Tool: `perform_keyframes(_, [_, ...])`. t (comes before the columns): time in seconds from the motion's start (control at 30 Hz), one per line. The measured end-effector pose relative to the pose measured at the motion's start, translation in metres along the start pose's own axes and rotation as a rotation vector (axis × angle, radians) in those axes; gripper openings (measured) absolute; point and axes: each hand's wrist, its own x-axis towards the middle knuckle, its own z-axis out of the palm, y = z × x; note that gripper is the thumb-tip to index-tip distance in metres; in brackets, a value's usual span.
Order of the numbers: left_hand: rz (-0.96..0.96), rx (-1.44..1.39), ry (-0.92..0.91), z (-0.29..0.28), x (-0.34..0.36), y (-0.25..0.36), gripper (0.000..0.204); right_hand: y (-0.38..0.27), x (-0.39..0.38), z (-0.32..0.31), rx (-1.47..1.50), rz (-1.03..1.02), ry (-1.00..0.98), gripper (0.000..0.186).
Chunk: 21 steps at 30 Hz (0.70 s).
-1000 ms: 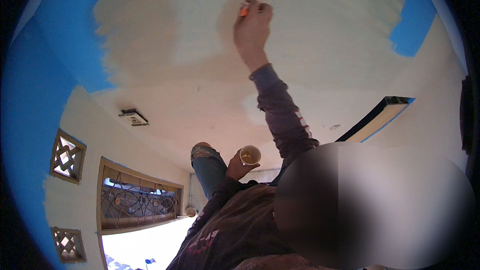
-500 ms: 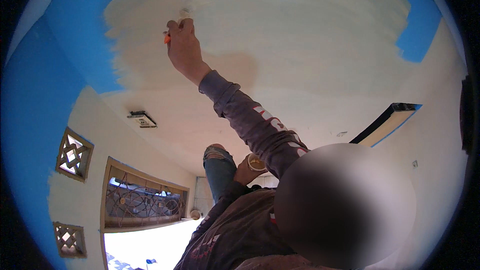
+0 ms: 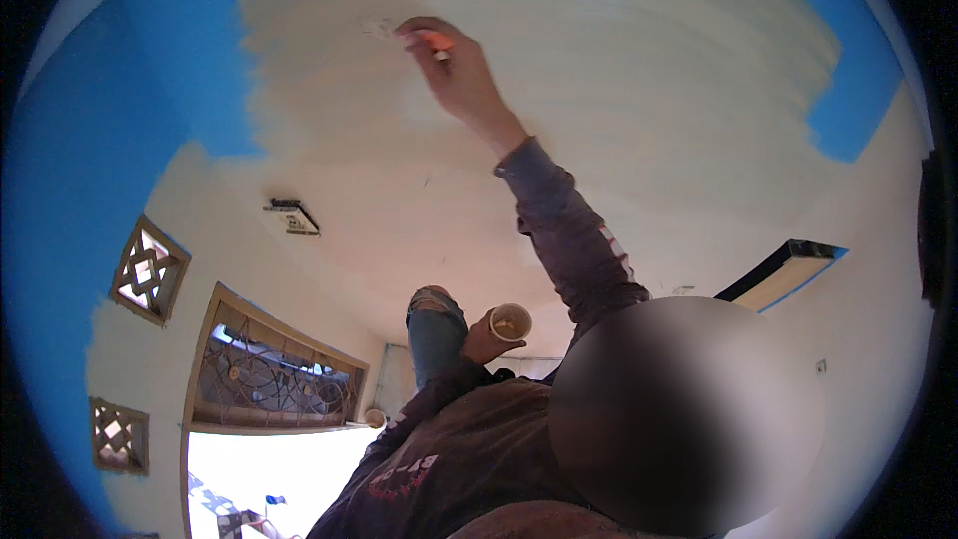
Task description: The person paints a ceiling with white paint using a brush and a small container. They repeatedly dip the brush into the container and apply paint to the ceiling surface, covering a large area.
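My right hand is raised against the painted surface, closed around an orange-handled brush. The brush's pale, blurred head is at a beige coat laid in streaks over bright blue paint. Lower in the view, my left hand grips a white cup whose inside shows some pale contents, too small to make out. It is held beside a bent knee in torn jeans.
A small dark-edged fixture and a long dark recess sit in the pale surface. On the left wall are lattice vents and a grilled transom over a bright doorway. A blurred oval covers the lower right.
My right hand with the brush has swept left from the middle, then shifted slightly back rightward and upward. The cup is uncovered again after the arm partly hid it. The view has tilted slightly.
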Motion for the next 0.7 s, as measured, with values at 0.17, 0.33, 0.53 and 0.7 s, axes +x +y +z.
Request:
perform_keyframes(0.17, [-0.047, 0.106, -0.029, -0.007, -0.003, 0.022, 0.088, -0.027, -0.037, -0.057, 0.073, 0.132, 0.043, 0.020])
perform_keyframes(0.33, [-0.071, 0.061, 0.029, -0.012, -0.009, 0.018, 0.088, -0.042, -0.130, -0.097, 0.229, 0.475, 0.203, 0.027])
perform_keyframes(0.53, [-0.089, 0.064, 0.015, -0.005, -0.002, -0.006, 0.088, -0.005, -0.334, -0.127, 0.437, 1.085, 0.559, 0.030])
perform_keyframes(0.7, [-0.098, 0.055, -0.050, -0.008, -0.002, 0.011, 0.086, -0.030, -0.434, -0.127, 0.586, 1.296, 0.810, 0.029])
